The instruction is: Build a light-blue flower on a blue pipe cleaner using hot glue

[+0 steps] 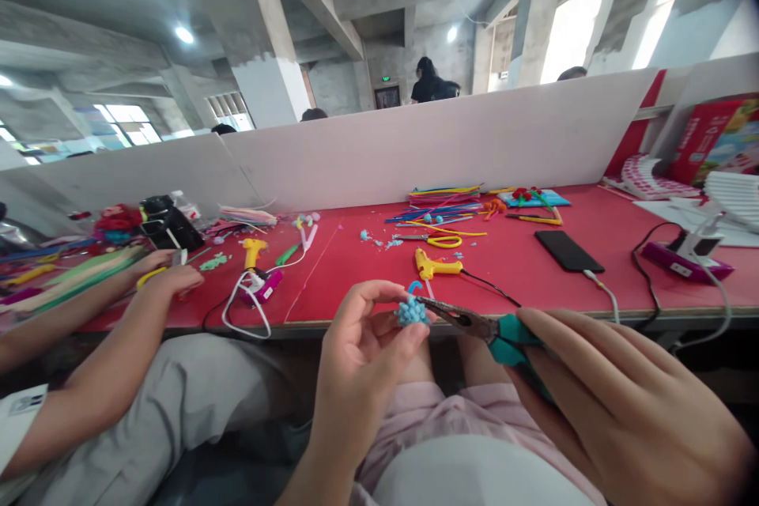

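Observation:
Between the thumb and fingers of my left hand [363,368] is a small blue pipe-cleaner ball [411,313], bumpy all over, with a short curl sticking up from its top. My right hand [628,395] is wrapped round the green handles of a pair of pliers [466,322]. The pliers' dark, worn jaws point left and reach the upper right side of the ball. Whether the jaw tips pinch part of it I cannot tell. Both hands are in front of the table edge, above my lap.
On the red table [356,269] lie a yellow glue gun [436,265], yellow-handled scissors [442,240], pipe cleaners [444,205], blue scraps [385,240] and a black phone [569,251]. Power cords trail by a purple socket block [688,262]. To the left, a co-worker's hands [178,277] hold scissors.

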Tool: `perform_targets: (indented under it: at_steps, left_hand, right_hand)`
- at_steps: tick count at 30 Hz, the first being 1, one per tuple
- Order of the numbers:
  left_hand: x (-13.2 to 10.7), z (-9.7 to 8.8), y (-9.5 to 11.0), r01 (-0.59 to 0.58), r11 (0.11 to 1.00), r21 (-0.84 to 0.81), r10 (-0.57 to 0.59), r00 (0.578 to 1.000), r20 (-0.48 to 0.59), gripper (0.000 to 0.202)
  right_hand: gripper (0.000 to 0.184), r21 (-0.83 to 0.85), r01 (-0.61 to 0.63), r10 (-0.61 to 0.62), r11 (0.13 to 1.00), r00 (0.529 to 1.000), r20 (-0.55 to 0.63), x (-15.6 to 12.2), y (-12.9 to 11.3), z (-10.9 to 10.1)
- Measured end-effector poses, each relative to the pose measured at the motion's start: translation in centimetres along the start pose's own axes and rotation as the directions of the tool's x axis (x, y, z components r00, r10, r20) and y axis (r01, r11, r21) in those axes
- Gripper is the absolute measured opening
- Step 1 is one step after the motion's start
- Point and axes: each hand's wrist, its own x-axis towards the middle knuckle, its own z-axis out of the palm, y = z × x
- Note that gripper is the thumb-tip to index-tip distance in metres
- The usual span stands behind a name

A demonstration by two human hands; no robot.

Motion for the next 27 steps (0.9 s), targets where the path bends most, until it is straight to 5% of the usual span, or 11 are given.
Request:
perform_targets:
  at_steps: [12,27]
  left_hand:
    - [0.2,-0.5,-0.4,-0.066,0.99,-0.122,0.07,0.997,0.034,0.021]
    - [0.0,-0.3,-0.2,-0.108,0.976,-0.19,0.113,0.994,0.014,0.021]
  right_hand:
    - [0.01,0.299,-0.264,0.251,0.917,0.964,0.081,-1.1,0.5,-0.3]
    - [0.014,0.527,-0.322,0.289,0.786,0.946,0.147,-0.5,0.0,-0.2]
